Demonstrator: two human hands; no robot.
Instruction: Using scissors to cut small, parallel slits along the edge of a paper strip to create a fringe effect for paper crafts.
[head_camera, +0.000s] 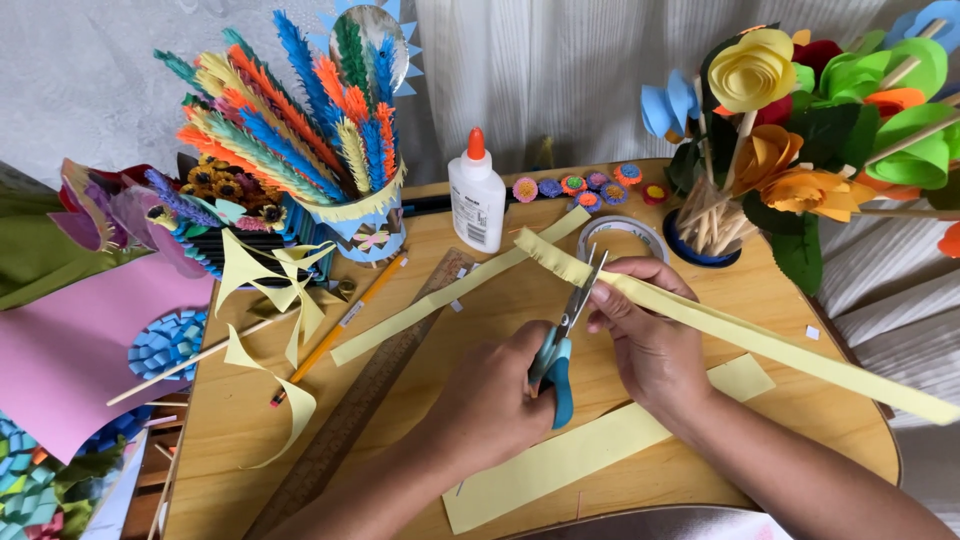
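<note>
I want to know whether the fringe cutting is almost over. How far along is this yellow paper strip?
Done: a short fringed stretch at the upper-left end of the yellow strip. In hand: the left hand works blue-handled scissors at the strip's edge while the right hand holds it. Left: the long uncut part running right, and two plain strips on the table.

Glue bottle (477, 203) w/ orange cap, wooden ruler (372, 385), pencil (340, 325), tape roll (628, 236), paper-flower bouquet (812, 110), fringed paper feathers in cup (290, 110), pink sheet (75, 345).
</note>
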